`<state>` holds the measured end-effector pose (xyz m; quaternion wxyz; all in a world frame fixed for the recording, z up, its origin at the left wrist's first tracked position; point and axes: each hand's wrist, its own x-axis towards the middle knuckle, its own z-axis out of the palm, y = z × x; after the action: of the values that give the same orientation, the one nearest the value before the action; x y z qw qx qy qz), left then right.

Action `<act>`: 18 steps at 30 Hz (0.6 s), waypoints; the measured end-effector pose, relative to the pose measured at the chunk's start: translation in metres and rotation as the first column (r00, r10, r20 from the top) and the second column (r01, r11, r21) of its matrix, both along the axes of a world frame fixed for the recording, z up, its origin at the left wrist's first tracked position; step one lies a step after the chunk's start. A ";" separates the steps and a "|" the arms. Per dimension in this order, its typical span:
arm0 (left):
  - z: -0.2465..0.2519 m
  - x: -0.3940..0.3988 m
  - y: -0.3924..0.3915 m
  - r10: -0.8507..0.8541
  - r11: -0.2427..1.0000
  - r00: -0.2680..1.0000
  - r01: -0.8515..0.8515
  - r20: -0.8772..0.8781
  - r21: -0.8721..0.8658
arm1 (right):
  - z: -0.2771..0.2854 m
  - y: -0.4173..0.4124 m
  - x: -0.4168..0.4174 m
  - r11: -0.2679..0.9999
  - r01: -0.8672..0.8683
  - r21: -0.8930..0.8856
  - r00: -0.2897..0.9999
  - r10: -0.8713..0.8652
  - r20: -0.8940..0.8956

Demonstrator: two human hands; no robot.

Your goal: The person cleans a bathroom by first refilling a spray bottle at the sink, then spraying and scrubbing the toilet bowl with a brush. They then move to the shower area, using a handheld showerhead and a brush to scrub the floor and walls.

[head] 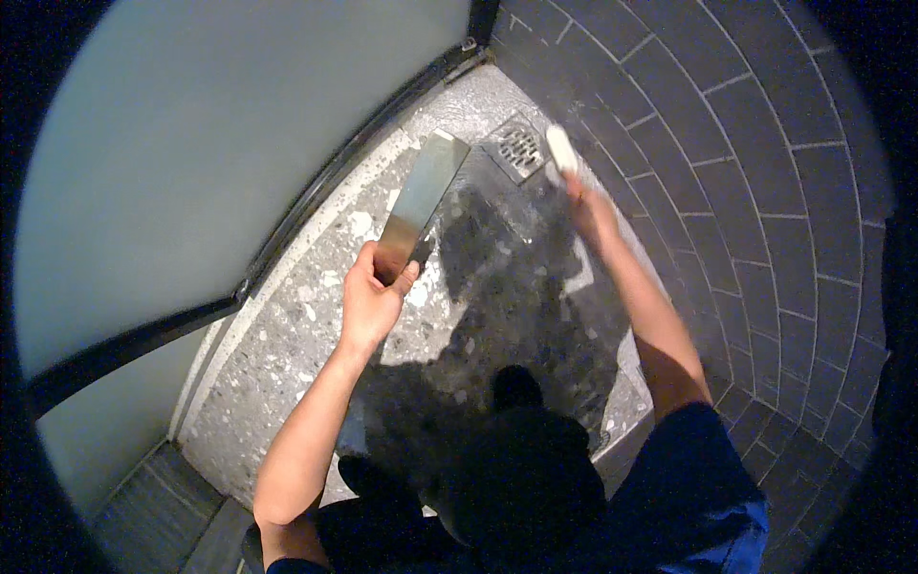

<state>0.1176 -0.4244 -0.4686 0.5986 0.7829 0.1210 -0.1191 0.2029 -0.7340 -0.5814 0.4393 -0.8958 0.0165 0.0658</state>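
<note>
My left hand grips the lower end of a long, flat, reflective metal strip. It slants up over the terrazzo floor, its far end just left of the drain. In my right hand is a white, round-ended tool, probably a brush; blur hides its details. That tool is beside a square metal floor drain, close to the foot of the tiled wall. Whether it touches the wall or the floor, I cannot tell.
A frosted glass panel in a dark frame borders the left side. Dark grey wall tiles with pale joints curve along the right. Speckled terrazzo lies between, partly in my shadow. One dark shoe shows below.
</note>
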 end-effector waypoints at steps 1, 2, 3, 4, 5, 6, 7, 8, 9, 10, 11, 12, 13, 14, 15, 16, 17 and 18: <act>0.003 0.002 0.001 0.021 1.000 1.000 -0.021 -0.005 -0.003 | -0.004 0.018 -0.023 0.994 -0.005 -0.113 0.999 0.010 0.046; 0.009 0.002 0.003 0.037 0.999 0.999 -0.037 -0.014 -0.005 | -0.005 0.034 -0.045 0.975 0.000 -0.224 0.996 0.021 0.088; 0.011 0.001 0.003 0.052 0.999 0.998 -0.052 -0.025 -0.009 | -0.001 0.036 -0.047 0.974 -0.053 -0.218 0.998 0.061 0.030; 0.007 0.000 0.002 0.038 0.999 0.999 -0.038 -0.001 -0.015 | 0.008 0.040 -0.051 0.971 -0.100 -0.215 0.995 0.095 -0.034; 0.006 -0.001 0.003 -0.003 0.998 1.000 0.005 -0.031 0.069 | 0.019 0.033 -0.033 0.979 -0.187 -0.075 0.968 0.170 -0.185; 0.006 -0.004 0.001 0.014 1.000 1.000 -0.013 -0.023 0.013 | 0.045 0.034 -0.010 0.967 -0.243 0.080 0.917 0.256 -0.305; 0.006 -0.005 0.004 0.039 0.999 0.999 -0.040 -0.009 -0.029 | 0.078 0.046 0.011 0.972 -0.187 -0.141 0.903 0.114 -0.414; 0.008 -0.002 -0.002 0.029 0.999 0.999 -0.028 0.017 -0.029 | 0.057 0.009 0.009 0.977 -0.080 -0.195 0.978 0.040 -0.203; 0.008 0.001 -0.006 0.022 1.000 0.999 -0.021 0.046 -0.023 | 0.035 -0.027 0.005 0.974 0.031 -0.223 0.999 -0.026 0.026; 0.010 0.004 0.000 0.048 0.999 0.996 -0.049 0.070 0.010 | 0.036 -0.022 -0.003 0.968 0.002 -0.252 0.980 -0.052 -0.193; 0.011 0.007 0.006 0.090 0.994 0.990 -0.095 0.105 0.049 | 0.036 -0.016 -0.024 0.959 -0.043 -0.281 0.911 -0.078 -0.404; 0.011 0.009 0.006 0.109 0.991 0.985 -0.119 0.131 0.068 | 0.023 -0.012 -0.042 0.909 -0.194 -0.368 0.938 0.062 -0.340; 0.010 0.010 0.005 0.123 0.987 0.981 -0.137 0.150 0.085 | 0.008 -0.009 -0.059 0.826 -0.308 -0.472 0.942 0.198 -0.269; 0.006 0.009 0.007 0.136 0.986 0.981 -0.148 0.137 0.074 | 0.019 0.032 -0.057 0.823 -0.356 -0.443 0.926 0.246 -0.287; 0.004 0.005 0.007 0.131 0.989 0.987 -0.136 0.092 0.054 | 0.034 0.056 -0.058 0.817 -0.399 -0.416 0.908 0.288 -0.304; 0.007 0.005 0.004 0.117 0.992 0.991 -0.119 0.061 0.031 | 0.047 0.058 -0.041 0.856 -0.342 -0.389 0.902 0.183 -0.390; 0.010 0.009 0.000 0.097 0.995 0.994 -0.098 0.044 0.007 | 0.057 0.056 -0.004 0.890 -0.269 -0.369 0.884 0.075 -0.462; 0.006 0.010 -0.001 0.090 0.995 0.990 -0.086 0.106 -0.047 | 0.062 0.054 0.022 0.916 -0.191 -0.352 0.849 -0.026 -0.528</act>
<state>0.1278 -0.4259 -0.4622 0.6255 0.7691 0.1202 -0.0525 0.2248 -0.6800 -0.5194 0.2269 -0.9130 0.1088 0.3210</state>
